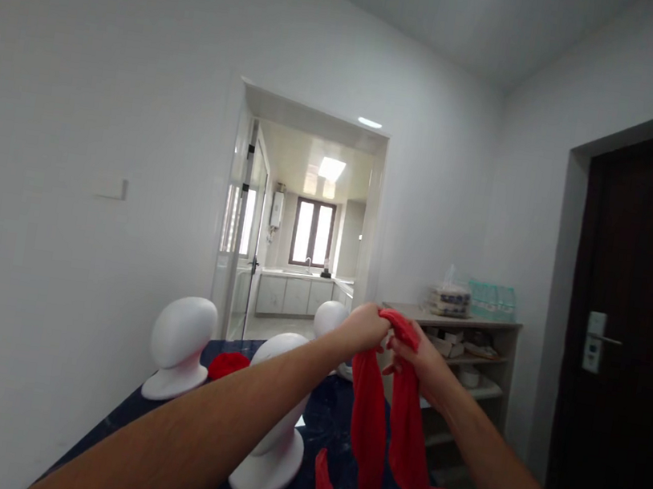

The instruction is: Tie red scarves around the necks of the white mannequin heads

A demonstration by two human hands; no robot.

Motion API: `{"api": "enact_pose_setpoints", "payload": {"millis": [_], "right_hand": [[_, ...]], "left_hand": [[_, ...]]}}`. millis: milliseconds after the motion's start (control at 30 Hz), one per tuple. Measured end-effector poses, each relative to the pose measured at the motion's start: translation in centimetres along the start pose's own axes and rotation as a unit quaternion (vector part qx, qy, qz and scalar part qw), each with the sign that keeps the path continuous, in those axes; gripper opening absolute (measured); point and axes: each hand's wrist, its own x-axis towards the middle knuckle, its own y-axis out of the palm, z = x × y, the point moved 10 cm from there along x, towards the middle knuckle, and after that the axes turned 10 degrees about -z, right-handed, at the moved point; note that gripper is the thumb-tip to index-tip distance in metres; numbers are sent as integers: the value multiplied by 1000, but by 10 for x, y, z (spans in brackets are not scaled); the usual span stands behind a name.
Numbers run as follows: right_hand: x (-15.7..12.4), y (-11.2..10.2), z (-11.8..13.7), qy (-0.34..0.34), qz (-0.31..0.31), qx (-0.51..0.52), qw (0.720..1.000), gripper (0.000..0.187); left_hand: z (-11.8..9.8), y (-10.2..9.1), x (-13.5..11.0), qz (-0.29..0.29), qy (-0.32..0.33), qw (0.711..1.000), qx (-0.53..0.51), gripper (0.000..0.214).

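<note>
A long red scarf [366,436] hangs in two strands from my hands, its lower parts drooping over the dark blue table [328,407]. My left hand [368,328] is closed on the cloth near its top. Close beside it, my right hand [413,352] grips the same cloth, with a band of it lying across the fingers. Behind my left forearm stands a white mannequin head [271,463], partly hidden by the arm. Another white mannequin head [183,334] is at the table's left edge, and a third mannequin head [329,319] is farther back, beyond my left hand.
A bunched red cloth [228,365] lies between the left and middle heads. On the right, a shelf unit [455,322] carries packs of bottles [489,300] and other goods. A dark door [635,336] is at far right. Behind the table, a doorway [314,113] opens onto a kitchen.
</note>
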Motion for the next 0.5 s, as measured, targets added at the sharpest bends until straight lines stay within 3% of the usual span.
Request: {"api": "enact_pose_setpoints", "payload": {"millis": [100,200,267,367,500], "right_hand": [[-15,24,-35,39,49,6,998,73],[-31,46,-78,106,105,-45,988,69],[-39,50,-105,163,154,-95,970,60],[-30,22,-117,169,154,-196,954,32],[7,-36,-87,117,86,-256,956,23]], "left_hand": [[0,-12,1,-72,-12,996,-44,12],[-10,-16,2,-96,-9,990,-107,20],[-21,-23,6,-100,-1,984,-146,28],[-34,-58,18,-128,9,974,-189,40],[-29,-131,30,-167,9,960,-226,56]]}}
